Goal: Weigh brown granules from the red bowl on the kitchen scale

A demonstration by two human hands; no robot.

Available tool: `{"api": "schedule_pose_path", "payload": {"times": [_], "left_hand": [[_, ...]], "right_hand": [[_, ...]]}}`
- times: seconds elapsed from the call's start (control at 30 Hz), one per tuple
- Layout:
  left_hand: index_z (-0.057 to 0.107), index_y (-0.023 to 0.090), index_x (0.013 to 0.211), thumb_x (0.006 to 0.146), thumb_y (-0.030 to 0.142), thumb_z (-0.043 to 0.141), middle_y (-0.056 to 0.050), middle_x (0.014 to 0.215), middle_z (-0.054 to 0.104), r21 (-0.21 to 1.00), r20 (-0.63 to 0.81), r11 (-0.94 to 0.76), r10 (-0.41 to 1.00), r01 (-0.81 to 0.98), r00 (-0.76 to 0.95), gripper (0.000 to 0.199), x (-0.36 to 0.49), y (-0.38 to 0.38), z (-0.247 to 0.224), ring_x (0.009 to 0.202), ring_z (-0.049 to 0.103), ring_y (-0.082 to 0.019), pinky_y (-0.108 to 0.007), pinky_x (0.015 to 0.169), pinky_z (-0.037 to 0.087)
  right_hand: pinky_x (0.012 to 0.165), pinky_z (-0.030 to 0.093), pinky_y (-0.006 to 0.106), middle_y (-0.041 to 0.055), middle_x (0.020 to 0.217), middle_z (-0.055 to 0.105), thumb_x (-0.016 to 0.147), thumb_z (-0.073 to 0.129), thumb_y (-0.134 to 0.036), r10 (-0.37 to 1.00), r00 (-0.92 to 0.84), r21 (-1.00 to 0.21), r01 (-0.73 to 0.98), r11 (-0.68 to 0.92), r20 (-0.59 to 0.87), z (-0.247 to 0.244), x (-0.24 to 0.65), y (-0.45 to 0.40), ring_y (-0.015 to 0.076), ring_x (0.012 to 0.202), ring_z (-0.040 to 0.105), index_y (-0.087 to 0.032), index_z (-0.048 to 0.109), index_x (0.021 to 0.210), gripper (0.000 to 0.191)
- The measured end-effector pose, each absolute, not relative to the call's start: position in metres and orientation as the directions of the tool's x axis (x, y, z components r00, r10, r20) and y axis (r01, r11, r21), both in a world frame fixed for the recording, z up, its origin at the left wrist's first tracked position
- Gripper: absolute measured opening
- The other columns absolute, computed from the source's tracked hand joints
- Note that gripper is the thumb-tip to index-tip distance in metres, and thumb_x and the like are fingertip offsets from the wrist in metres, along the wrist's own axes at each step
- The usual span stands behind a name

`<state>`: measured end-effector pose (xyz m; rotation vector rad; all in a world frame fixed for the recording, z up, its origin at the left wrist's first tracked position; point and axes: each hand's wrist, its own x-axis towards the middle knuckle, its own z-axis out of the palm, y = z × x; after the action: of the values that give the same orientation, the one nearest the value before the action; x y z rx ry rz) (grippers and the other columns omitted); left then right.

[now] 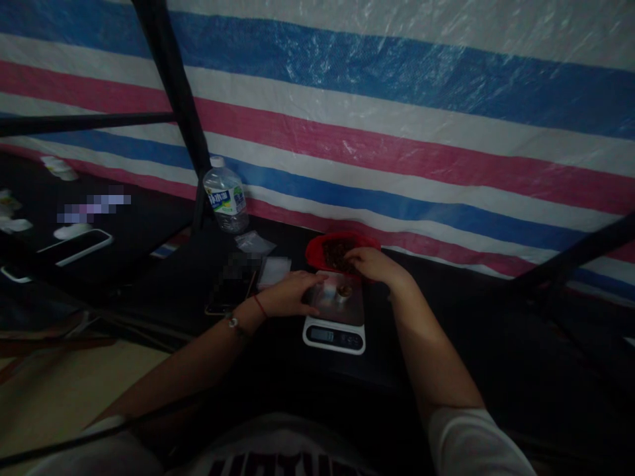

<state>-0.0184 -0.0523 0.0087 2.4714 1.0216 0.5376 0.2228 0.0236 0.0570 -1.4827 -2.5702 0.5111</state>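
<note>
Right hand [371, 262] at the red bowl [314, 252], centre frame, its grip bunched over small dark pieces [335, 251]; can't tell if it has any! Below, the left hand [290, 294] spreads an empty grip at the digital scale's edge [314, 313].

I see a lane along the black tabletop [461, 304] to the right of the right hand [376, 264]. Past that hand, the red bowl's [313, 254] rim and the striped sheet [397, 145] behind it limit forward reach. Between both hands, the scale [340, 336] and the small cup [343, 295] on it fill the gap. Beyond the left hand [290, 294], a pale flat case [275, 268], then the bottle [225, 198] and black post [173, 86], obstruct me.
</note>
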Motion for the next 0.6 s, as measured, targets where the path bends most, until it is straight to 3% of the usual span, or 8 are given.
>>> {"api": "schedule_pose_path", "payload": {"times": [0.17,0.37,0.47,0.6], "left_hand": [[0.048,0.021,0.132,0.077,0.027,0.067,-0.007,0.11,0.068,0.683,0.238,-0.541,0.8,0.49,0.551,0.058,-0.038,-0.05,0.005,0.101,0.063,-0.02,-0.035,0.091,0.048],[0.047,0.018,0.129,0.077,0.04,0.066,-0.012,0.115,0.065,0.919,0.264,-0.313,0.94,0.239,0.215,0.06,-0.068,-0.053,-0.001,0.102,0.064,-0.023,-0.04,0.086,0.054],[0.046,0.018,0.13,0.078,0.043,0.065,-0.014,0.12,0.062,0.962,0.206,-0.219,0.974,0.161,0.096,0.061,-0.077,-0.054,-0.004,0.106,0.063,-0.025,-0.039,0.083,0.055],[0.052,0.015,0.125,0.082,0.041,0.057,-0.014,0.117,0.065,0.935,0.174,-0.151,0.984,0.321,-0.042,0.05,-0.085,-0.052,-0.009,0.1,0.065,-0.025,-0.04,0.084,0.055]], "right_hand": [[0.091,0.044,0.025,0.0051,0.113,0.069,0.085,0.052,-0.014,0.861,-0.505,-0.355,0.817,0.454,-0.064,0.06,0.227,0.025,0.0184,0.102,0.063,-0.019,0.069,0.108,0.03],[0.086,0.046,0.025,0.0059,0.112,0.069,0.084,0.051,-0.015,0.862,-0.504,-0.323,0.827,0.461,-0.061,0.059,0.23,0.026,0.0192,0.098,0.064,-0.019,0.068,0.11,0.031],[0.084,0.047,0.025,0.0083,0.112,0.069,0.085,0.049,-0.016,0.881,-0.458,-0.25,0.873,0.419,-0.121,0.059,0.229,0.025,0.0206,0.098,0.065,-0.017,0.068,0.11,0.031],[0.074,0.049,0.026,0.0116,0.11,0.069,0.085,0.046,-0.015,0.876,-0.399,-0.212,0.912,0.35,-0.272,0.06,0.23,0.021,0.0202,0.087,0.068,-0.016,0.068,0.111,0.034]]}}
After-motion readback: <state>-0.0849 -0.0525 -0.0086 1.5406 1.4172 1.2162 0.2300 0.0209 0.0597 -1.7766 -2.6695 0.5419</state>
